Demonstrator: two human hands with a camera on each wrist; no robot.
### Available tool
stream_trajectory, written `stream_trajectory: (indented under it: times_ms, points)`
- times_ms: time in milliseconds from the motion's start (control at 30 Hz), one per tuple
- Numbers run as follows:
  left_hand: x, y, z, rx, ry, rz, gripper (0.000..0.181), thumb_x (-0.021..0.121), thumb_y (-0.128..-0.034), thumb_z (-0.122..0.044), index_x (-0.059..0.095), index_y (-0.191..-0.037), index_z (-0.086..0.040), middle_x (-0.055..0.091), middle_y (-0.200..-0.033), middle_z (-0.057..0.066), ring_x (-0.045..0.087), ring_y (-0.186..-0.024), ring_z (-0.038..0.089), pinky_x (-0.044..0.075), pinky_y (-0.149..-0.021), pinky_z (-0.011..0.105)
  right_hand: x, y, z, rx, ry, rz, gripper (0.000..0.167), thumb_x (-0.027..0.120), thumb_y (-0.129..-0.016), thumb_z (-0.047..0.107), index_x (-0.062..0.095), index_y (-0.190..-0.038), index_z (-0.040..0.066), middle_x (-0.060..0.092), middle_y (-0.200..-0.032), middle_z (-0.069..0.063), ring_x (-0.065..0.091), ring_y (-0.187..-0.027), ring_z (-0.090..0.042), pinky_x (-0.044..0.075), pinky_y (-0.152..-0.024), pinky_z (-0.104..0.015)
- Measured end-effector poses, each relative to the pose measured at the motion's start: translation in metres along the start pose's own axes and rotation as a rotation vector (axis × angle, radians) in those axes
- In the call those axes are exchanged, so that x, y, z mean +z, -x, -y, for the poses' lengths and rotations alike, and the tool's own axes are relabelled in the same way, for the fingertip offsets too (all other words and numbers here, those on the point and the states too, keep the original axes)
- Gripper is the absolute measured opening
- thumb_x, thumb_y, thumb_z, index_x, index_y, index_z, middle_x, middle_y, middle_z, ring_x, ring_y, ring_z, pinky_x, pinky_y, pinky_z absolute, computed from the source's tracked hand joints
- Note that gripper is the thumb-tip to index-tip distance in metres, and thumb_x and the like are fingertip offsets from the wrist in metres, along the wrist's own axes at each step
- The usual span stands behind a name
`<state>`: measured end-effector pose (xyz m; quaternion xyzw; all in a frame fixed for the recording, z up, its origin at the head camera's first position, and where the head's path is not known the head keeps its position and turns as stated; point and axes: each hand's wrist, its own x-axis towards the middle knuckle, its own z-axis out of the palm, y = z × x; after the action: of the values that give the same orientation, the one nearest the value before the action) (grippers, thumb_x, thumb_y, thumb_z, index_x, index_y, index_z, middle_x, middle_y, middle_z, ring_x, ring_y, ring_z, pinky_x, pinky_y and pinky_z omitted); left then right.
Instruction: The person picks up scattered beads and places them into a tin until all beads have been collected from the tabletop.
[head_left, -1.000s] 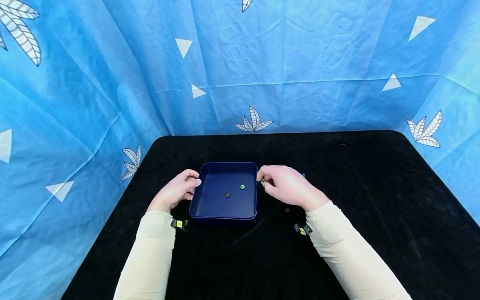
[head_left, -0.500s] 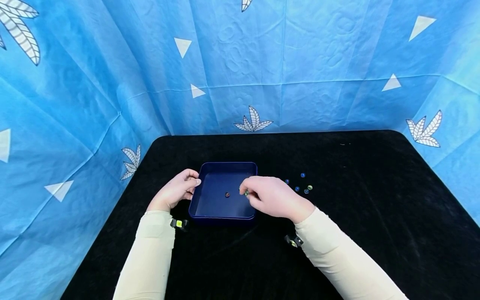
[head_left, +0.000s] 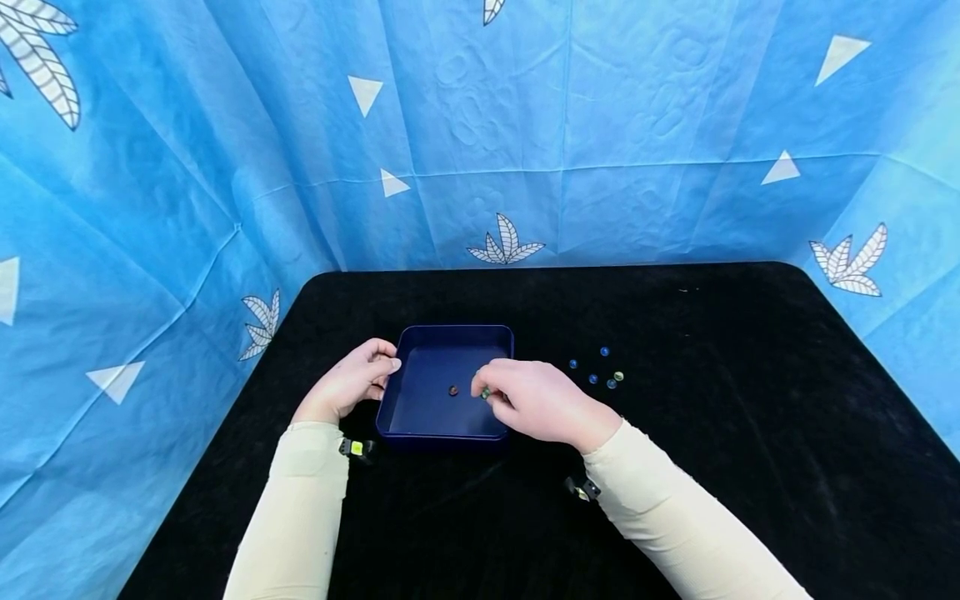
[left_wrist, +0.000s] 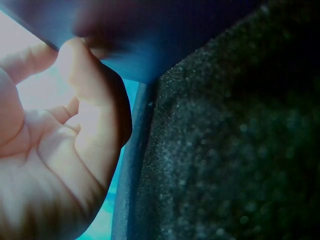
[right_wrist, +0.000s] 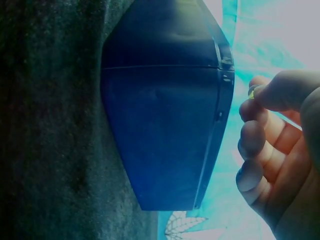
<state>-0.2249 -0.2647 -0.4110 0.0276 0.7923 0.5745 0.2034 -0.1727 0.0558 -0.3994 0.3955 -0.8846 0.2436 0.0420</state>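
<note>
Tray [head_left: 424, 410] opens upward, squarish; left fingers [head_left: 377, 347] grip its side, right fingers [head_left: 491, 372] pinch a round green marble [right_wrist: 251, 93].

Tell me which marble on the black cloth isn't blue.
The yellow-green marble, rightmost of the five lying there; the other four look blue.

I see curtained-off, booth-like place, wider room hidden: blue cloth [head_left: 637, 100] with leaf prints [head_left: 506, 242] and pale triangles [head_left: 365, 94] hangs from nine o'clock through twelve to three, behind black-covered counter [head_left: 750, 358] reaching six.
</note>
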Motion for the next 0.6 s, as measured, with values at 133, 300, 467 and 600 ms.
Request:
stream_trajectory:
  times_ms: [133,300,467,600]
  points:
    - [0.0000,-0.0014,0.0015,0.002,-0.004,-0.005,0.032,0.053,-0.1029,-0.011,0.042,-0.127,0.007,0.056,-0.095,0.012,0.057,-0.073,0.019,0.054,-0.065,0.032,0.0022,-0.0005,-0.0003,0.000,-0.003,0.010,0.023,0.056,-0.098,0.010,0.071,-0.110,0.023,0.056,-0.095,0.019,0.051,-0.072,-0.003,0.047,-0.067,-0.022]
    - [0.0000,-0.0012,0.0021,-0.001,0.005,-0.006,0.032,0.054,-0.1026,-0.011,0.042,-0.127,0.006,0.057,-0.094,0.011,0.057,-0.073,0.018,0.054,-0.065,0.032,0.0028,-0.0012,0.0002,-0.004,0.002,0.006,0.023,0.056,-0.098,0.011,0.071,-0.111,0.023,0.056,-0.096,0.019,0.051,-0.073,-0.003,0.047,-0.066,-0.022]
    - [0.0001,-0.0015,0.0037,0.003,0.012,-0.006,0.030,0.054,-0.1024,-0.011,0.043,-0.125,0.004,0.056,-0.093,0.009,0.057,-0.072,0.018,0.054,-0.065,0.032,0.0045,-0.0005,-0.0007,-0.007,0.013,0.000,0.024,0.056,-0.098,0.010,0.070,-0.111,0.025,0.057,-0.097,0.019,0.051,-0.072,-0.002,0.046,-0.065,-0.021]
    - [0.0005,-0.0017,0.0038,0.004,0.011,-0.007,0.029,0.054,-0.1025,-0.010,0.043,-0.125,0.004,0.056,-0.093,0.009,0.057,-0.072,0.018,0.054,-0.065,0.032,0.0049,0.0001,-0.0012,-0.009,0.017,-0.005,0.024,0.057,-0.098,0.010,0.071,-0.111,0.024,0.058,-0.097,0.019,0.051,-0.071,-0.002,0.046,-0.065,-0.021]
